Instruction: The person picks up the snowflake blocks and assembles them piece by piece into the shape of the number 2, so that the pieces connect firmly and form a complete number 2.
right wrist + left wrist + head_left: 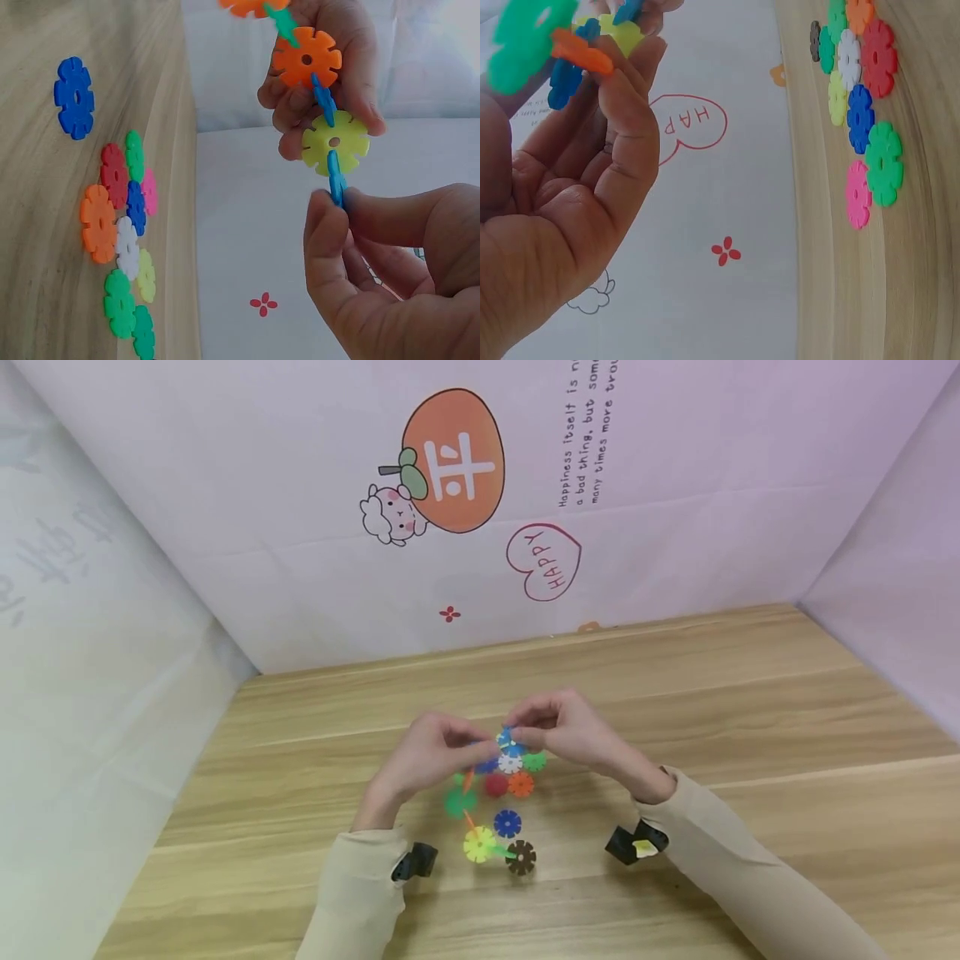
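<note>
A chain of slotted, flower-shaped plastic discs is held up between both hands. My left hand [433,753] grips it around an orange disc [307,60] and a blue disc [324,101], with a yellow disc [335,142] just beyond the fingers. At the chain's end, my right hand [568,728] pinches a light blue disc [337,180] between thumb and fingertips; this disc stands edge-on in the yellow one's rim. Below the left hand the chain continues through a blurred green disc [461,802]. Part of the chain is hidden behind the left fingers.
Loose discs lie on the wooden table [712,710] under the hands, among them a red disc [879,58], a white disc [849,58] and a pink disc [858,195]. A separate blue disc [74,98] lies nearer the body. White printed cloth [300,485] walls the table's back and sides.
</note>
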`<state>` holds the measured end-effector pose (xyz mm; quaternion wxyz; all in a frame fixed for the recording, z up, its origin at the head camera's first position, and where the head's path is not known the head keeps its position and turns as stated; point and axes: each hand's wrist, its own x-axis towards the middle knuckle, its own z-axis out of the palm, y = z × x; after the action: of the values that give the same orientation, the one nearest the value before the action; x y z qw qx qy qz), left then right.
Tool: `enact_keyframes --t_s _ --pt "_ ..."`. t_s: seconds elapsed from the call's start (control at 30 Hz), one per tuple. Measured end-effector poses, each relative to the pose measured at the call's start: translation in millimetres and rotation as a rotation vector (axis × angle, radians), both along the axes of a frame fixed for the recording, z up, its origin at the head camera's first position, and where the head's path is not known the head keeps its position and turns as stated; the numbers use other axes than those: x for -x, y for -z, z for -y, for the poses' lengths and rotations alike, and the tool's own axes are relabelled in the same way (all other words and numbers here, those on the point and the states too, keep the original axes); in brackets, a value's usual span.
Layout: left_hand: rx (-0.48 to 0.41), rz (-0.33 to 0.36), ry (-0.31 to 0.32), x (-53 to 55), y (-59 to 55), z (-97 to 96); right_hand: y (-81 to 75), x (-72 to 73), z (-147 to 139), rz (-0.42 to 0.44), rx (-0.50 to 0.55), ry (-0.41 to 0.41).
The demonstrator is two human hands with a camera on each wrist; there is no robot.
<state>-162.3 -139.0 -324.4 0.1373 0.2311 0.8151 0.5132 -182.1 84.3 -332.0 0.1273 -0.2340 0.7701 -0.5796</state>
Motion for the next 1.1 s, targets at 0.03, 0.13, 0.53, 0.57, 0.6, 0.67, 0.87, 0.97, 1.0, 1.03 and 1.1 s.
enact_keyframes --t_s 0.03,0.13,0.53,0.57,0.6,0.67,0.87,0.97,1.0,1.03,1.1 --pt "0.01 0.005 0.001 0.4 0.4 0.8 0.9 0.2 0 0.005 -0.007 -0.012" --pt "0.049 0.024 0.0 1.9 0.4 4.4 3.6 1.3 1 0.011 -0.028 -0.045" --pt "0.034 0.082 0.019 5.0 0.9 20.8 26.6 0.1 6 -0.061 -0.435 -0.104" --pt "0.031 0.087 0.017 4.9 1.0 21.7 27.9 0.0 8 -0.066 -0.462 -0.094" --pt "0.029 0.094 0.014 4.8 1.0 22.3 28.8 -0.3 10 -0.059 -0.475 -0.083" --pt "0.026 0.112 0.006 4.9 0.6 23.0 30.0 0.0 12 -0.05 -0.501 -0.06" --pt "0.045 0.134 -0.006 6.2 1.2 23.9 35.0 0.2 20 -0.05 -0.569 -0.029" --pt "0.058 0.121 -0.01 7.2 1.8 24.1 38.0 0.1 23 -0.056 -0.608 -0.007" --pt "0.061 0.121 -0.012 7.4 1.6 24.1 38.7 -0.1 24 -0.063 -0.621 0.002" --pt "0.064 0.119 -0.015 7.6 1.4 24.2 39.6 -0.1 24 -0.08 -0.632 0.003" --pt "0.069 0.121 -0.019 7.9 1.2 24.4 41.0 0.1 25 -0.1 -0.647 0.01"
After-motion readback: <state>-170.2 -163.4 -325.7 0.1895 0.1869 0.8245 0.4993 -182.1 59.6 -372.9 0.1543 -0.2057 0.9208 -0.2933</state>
